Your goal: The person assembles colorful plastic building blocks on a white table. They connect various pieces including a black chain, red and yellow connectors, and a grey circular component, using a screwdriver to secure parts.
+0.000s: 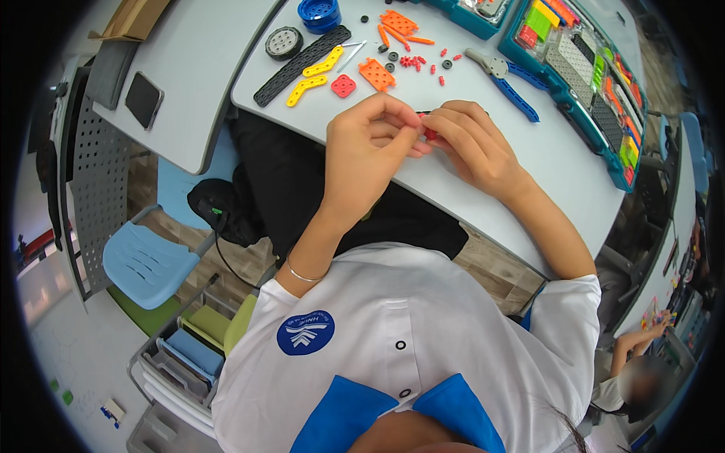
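Note:
My left hand (370, 155) and my right hand (477, 149) meet over the table's near edge, fingertips together. Between them shows a small red plastic piece (430, 134), mostly covered by the fingers. The right hand pinches it. The left thumb and fingers are closed right beside it; what they grip is hidden. Just beyond the hands lie an orange perforated plate (376, 75), a red square plate (343, 85) and several small red connector pegs (412, 63). Pliers with blue handles (507, 78) rest to the right of the pegs.
Farther left lie yellow angled beams (323, 62), a long black perforated plate (302, 66), a grey-black wheel (284, 44) and a blue hub (319, 15). A teal parts case (568, 94) stands at the right. A phone (143, 100) lies on the adjoining table; a blue chair (147, 257) stands left.

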Motion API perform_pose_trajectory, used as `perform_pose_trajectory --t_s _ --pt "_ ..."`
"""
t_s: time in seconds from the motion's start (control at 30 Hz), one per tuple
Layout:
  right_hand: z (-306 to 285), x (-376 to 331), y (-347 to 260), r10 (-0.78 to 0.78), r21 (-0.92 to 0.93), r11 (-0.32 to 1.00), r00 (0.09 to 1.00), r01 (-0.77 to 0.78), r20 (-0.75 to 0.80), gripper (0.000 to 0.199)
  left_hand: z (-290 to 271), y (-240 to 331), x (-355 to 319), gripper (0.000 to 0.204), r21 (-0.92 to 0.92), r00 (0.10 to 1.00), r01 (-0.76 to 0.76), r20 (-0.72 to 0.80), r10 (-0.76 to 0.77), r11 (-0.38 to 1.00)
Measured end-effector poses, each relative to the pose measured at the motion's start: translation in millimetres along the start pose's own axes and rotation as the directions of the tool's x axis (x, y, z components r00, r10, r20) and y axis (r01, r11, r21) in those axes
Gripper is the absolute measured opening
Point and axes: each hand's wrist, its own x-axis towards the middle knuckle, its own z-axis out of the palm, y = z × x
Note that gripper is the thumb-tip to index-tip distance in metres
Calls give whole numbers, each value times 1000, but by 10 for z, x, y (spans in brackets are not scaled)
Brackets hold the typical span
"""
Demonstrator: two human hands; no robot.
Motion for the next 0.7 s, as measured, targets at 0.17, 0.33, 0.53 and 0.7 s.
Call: perform_pose_trajectory --t_s 0.17,0.33,0.53,0.7 --pt "-20 29 -6 148 167 976 988 -139 -42 40 -12 152 -31 16 -54 999 -32 -20 31 998" --pt "21 3 -4 392 483 809 920 -335 -17 34 -191 105 -11 28 87 993 -119 -10 120 989" --pt "12 28 -52 362 482 806 931 -343 57 33 -163 -9 16 23 -32 994 -11 104 15 999" --pt "17 88 -50 250 235 945 966 -228 -67 34 -126 25 -29 19 47 1000 -21 1 21 999"
